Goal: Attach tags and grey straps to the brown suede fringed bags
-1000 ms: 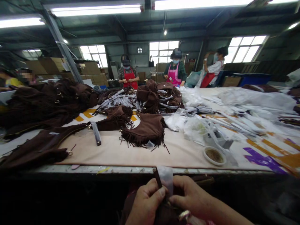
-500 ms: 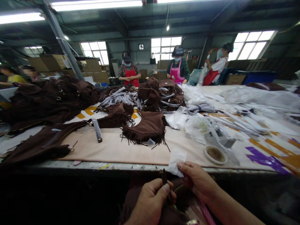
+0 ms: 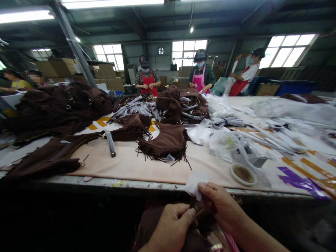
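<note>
My left hand point(image 3: 174, 220) is closed on a narrow dark brown strap point(image 3: 193, 201), whose end sticks up past the thumb. Between the thumb and fingers of my right hand point(image 3: 219, 198) is a thin white sheet point(image 3: 195, 184), its lower edge against the strap's tip. A dark brown bag point(image 3: 149, 224) lies low in front of me, beneath both hands and partly hidden by them. On the table, just beyond, rests a brown fringed bag point(image 3: 166, 140).
The worktable point(image 3: 126, 168) carries a brown bag pile point(image 3: 60, 108), a wrapped strap point(image 3: 110, 143), crumpled clear plastic point(image 3: 223, 140), and a small white dish point(image 3: 243, 174) of brown contents near the front edge. Several people stand or sit beyond.
My left hand has moved slightly right with the strap, and the white sheet now meets the strap's end. The view has shifted a little.
</note>
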Demonstrator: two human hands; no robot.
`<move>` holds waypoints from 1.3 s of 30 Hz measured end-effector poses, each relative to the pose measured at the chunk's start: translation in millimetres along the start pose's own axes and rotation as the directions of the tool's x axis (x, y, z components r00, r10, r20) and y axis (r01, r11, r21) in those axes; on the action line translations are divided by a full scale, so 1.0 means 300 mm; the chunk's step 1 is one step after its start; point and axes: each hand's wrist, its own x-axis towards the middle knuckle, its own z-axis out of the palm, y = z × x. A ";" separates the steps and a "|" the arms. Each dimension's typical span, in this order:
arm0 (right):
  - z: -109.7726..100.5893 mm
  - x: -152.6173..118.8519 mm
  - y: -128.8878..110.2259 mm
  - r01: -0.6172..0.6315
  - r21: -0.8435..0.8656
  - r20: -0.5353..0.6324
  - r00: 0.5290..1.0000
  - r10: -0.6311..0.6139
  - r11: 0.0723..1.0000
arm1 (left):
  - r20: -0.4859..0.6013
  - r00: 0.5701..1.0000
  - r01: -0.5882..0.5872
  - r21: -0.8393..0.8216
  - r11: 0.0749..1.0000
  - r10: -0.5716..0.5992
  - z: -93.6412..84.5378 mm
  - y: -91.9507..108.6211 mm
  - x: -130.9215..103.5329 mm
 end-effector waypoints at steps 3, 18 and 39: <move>0.006 -0.019 -0.014 0.015 -0.124 0.047 0.999 -0.009 0.992 | -0.002 1.000 -0.007 0.009 1.000 0.007 -0.004 0.001 -0.002; -0.007 -0.062 -0.014 0.115 -0.453 0.299 0.954 0.030 0.884 | 0.010 1.000 0.026 -0.285 0.958 -0.024 -0.003 0.012 -0.030; 0.000 -0.116 0.062 -0.007 -0.444 0.329 0.929 0.170 0.896 | -0.184 0.979 0.075 -0.101 0.992 -0.092 -0.018 0.010 -0.047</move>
